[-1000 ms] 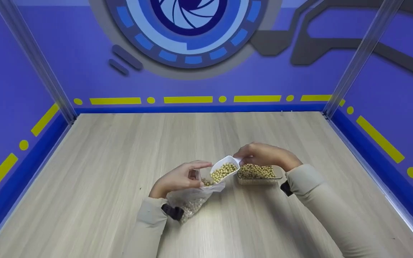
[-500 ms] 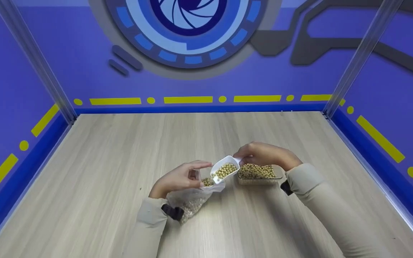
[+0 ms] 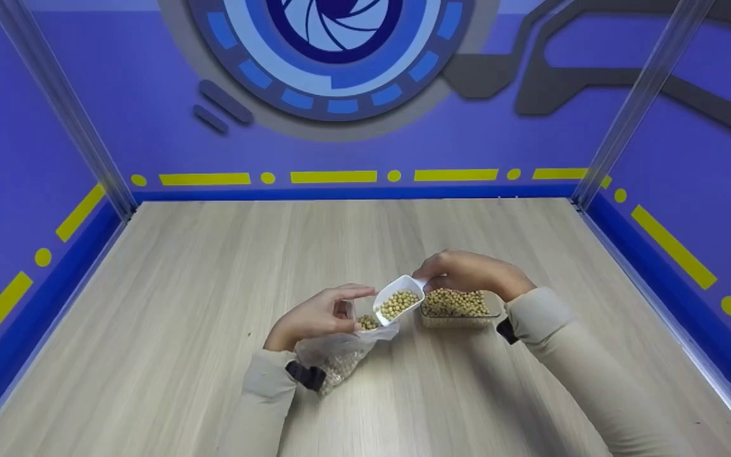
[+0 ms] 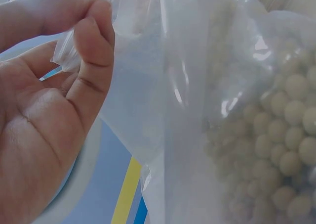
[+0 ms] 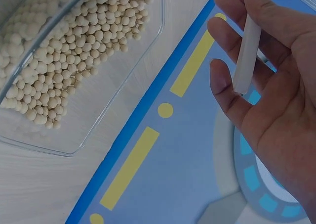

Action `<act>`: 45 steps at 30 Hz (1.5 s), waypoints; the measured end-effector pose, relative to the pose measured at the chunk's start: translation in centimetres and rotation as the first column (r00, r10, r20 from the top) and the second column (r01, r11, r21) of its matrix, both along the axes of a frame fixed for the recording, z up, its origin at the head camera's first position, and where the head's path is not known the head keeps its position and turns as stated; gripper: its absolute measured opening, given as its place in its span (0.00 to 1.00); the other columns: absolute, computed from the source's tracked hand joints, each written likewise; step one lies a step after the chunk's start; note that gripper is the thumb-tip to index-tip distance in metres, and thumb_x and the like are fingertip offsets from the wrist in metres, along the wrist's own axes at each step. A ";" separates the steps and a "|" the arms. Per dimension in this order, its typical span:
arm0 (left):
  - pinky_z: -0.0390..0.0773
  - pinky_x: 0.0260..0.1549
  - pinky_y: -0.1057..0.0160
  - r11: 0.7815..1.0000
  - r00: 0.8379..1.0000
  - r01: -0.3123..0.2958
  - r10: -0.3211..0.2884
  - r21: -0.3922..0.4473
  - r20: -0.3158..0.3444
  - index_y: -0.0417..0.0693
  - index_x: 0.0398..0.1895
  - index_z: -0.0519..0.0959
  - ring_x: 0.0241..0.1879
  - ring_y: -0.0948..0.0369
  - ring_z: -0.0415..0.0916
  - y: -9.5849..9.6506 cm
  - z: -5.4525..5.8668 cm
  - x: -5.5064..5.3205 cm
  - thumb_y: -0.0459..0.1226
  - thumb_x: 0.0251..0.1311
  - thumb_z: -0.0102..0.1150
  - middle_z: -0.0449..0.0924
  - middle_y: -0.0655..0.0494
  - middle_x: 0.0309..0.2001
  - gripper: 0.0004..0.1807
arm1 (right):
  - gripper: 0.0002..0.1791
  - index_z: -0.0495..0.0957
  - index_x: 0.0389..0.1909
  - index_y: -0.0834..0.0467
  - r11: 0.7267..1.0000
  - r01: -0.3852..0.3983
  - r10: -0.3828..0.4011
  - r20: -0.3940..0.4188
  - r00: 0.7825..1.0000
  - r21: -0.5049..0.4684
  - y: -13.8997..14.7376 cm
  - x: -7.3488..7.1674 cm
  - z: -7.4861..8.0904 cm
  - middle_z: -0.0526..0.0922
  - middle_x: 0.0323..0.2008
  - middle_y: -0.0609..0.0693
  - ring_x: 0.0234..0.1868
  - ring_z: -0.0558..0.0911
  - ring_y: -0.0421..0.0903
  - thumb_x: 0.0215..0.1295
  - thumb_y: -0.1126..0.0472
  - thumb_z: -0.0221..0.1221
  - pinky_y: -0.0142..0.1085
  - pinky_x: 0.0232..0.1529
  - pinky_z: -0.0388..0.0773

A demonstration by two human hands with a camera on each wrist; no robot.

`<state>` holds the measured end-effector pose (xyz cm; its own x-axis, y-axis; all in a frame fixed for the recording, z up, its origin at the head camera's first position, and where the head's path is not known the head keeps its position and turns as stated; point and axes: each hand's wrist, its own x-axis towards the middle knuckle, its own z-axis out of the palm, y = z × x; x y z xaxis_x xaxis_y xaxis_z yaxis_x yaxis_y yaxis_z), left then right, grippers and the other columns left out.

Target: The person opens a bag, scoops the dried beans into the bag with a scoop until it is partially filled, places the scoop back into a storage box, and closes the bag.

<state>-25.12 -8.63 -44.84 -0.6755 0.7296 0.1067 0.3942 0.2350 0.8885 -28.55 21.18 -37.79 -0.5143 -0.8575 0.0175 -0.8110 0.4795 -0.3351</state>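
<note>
- Two pale sleeves (image 3: 572, 346) frame the foreground, reaching forward to a pair of hands at work above a wood-grained desk (image 3: 213, 266).
- A clear plastic bag (image 3: 330, 346), part filled with pale round beans (image 4: 291, 130), hangs below and on the near side of the left hand (image 3: 315, 314); whether its base rests on the desk is hard to tell.
- The left hand pinches the bag at its mouth, which faces toward the right hand.
- Between the hands, a white scoop (image 3: 405, 283) carries a load of beans, its long axis slanting from the right hand's fingertips down and nearer, toward the left hand. That line appears to be the one that counts: the scoop's open lip sits at the bag's mouth, closer to the left hand's fingertips, its handle end at the right. Whether lip and plastic touch is unclear.
- Below and just on the near side of the right hand (image 3: 470, 273), a clear container (image 3: 457, 323) holds more beans, well apart from the left hand.
- The right hand, farther out than the left, grips the scoop by its handle (image 5: 248, 56).
- Beyond both hands, past the desk's far edge, stands a blue-purple panel (image 3: 118, 114) marked with yellow dashes.
</note>
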 end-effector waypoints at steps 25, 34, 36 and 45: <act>0.72 0.31 0.73 1.000 1.000 0.007 -0.008 0.019 0.025 0.37 0.69 0.64 0.31 0.68 0.72 0.1 0.0 0.1 0.24 0.55 0.55 0.67 0.41 0.65 0.34 | 0.11 0.84 0.41 0.64 1.000 0.005 -0.005 -0.053 0.999 -0.003 -0.1 0.1 0.7 0.87 0.37 0.56 0.38 0.84 0.51 0.57 0.72 0.62 0.43 0.40 0.81; 0.73 0.31 0.73 1.000 0.999 0.006 -0.007 0.027 0.047 0.35 0.69 0.63 0.30 0.69 0.73 0.1 0.0 0.1 0.24 0.55 0.56 0.67 0.41 0.64 0.34 | 0.11 0.84 0.40 0.64 1.000 0.010 -0.009 -0.063 0.998 0.018 -0.1 0.0 0.8 0.87 0.36 0.56 0.38 0.84 0.51 0.56 0.72 0.63 0.42 0.40 0.81; 0.73 0.31 0.73 1.000 0.999 0.008 -0.010 0.028 0.051 0.36 0.69 0.63 0.30 0.69 0.73 0.1 -0.1 0.1 0.24 0.55 0.56 0.67 0.40 0.64 0.34 | 0.11 0.85 0.41 0.64 1.000 0.013 -0.012 -0.061 0.998 0.018 -0.1 0.0 0.8 0.87 0.37 0.56 0.38 0.84 0.51 0.56 0.72 0.63 0.42 0.40 0.81; 0.73 0.30 0.73 0.999 0.997 0.012 -0.015 0.042 0.070 0.37 0.69 0.64 0.31 0.68 0.73 0.1 -0.2 0.0 0.24 0.54 0.56 0.64 0.39 0.67 0.35 | 0.12 0.84 0.43 0.63 0.999 0.037 -0.036 -0.028 0.999 0.003 0.5 0.0 1.1 0.87 0.37 0.55 0.37 0.84 0.49 0.57 0.70 0.63 0.41 0.40 0.81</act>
<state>-25.10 -8.50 -45.00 -0.6724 0.7348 0.0893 0.3331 0.1925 0.9230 -28.52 21.69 -36.67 -0.5445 -0.8382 0.0293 -0.8020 0.5101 -0.3108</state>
